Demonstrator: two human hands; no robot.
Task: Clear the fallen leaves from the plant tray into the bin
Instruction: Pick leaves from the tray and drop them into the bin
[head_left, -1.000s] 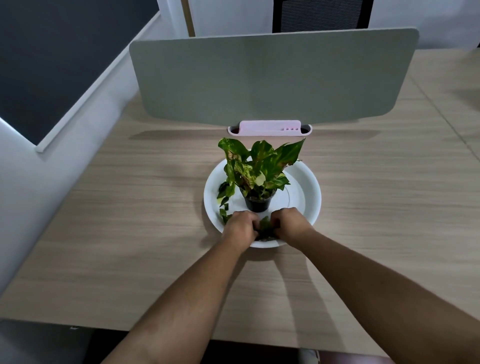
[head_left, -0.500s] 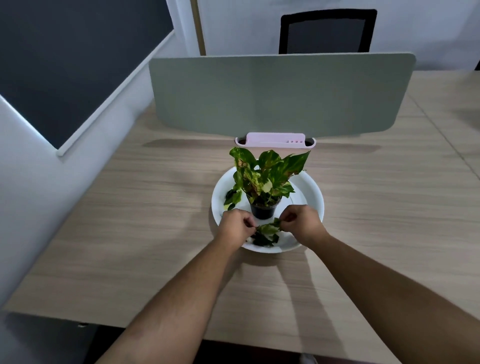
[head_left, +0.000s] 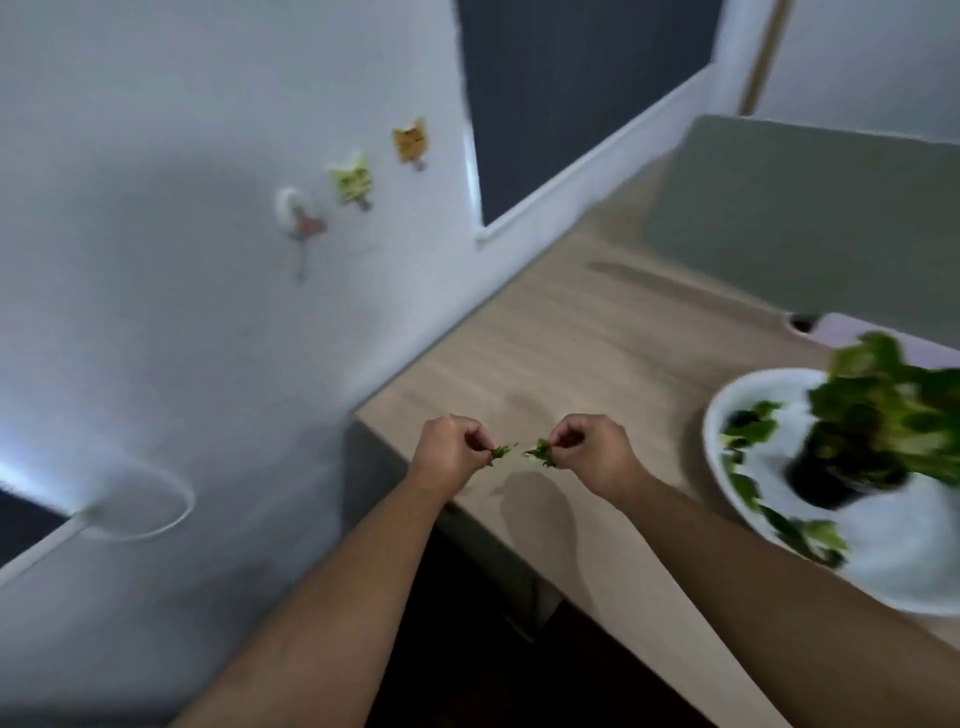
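Green scraps pinched shut in left hand (head_left: 451, 451) and right hand (head_left: 589, 449), over tabletop (head_left: 561, 343) corner, left of tray (head_left: 883, 577). Small, loosely nipped; likely dropped on floor, no bin visible. More fallen leaves (head_left: 748, 434) left on tray.

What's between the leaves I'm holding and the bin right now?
Cannot say: no bin shows in this view. The left hand and right hand each pinch leaf pieces over the desk's corner, open air around them. More fallen leaves remain on the white tray.
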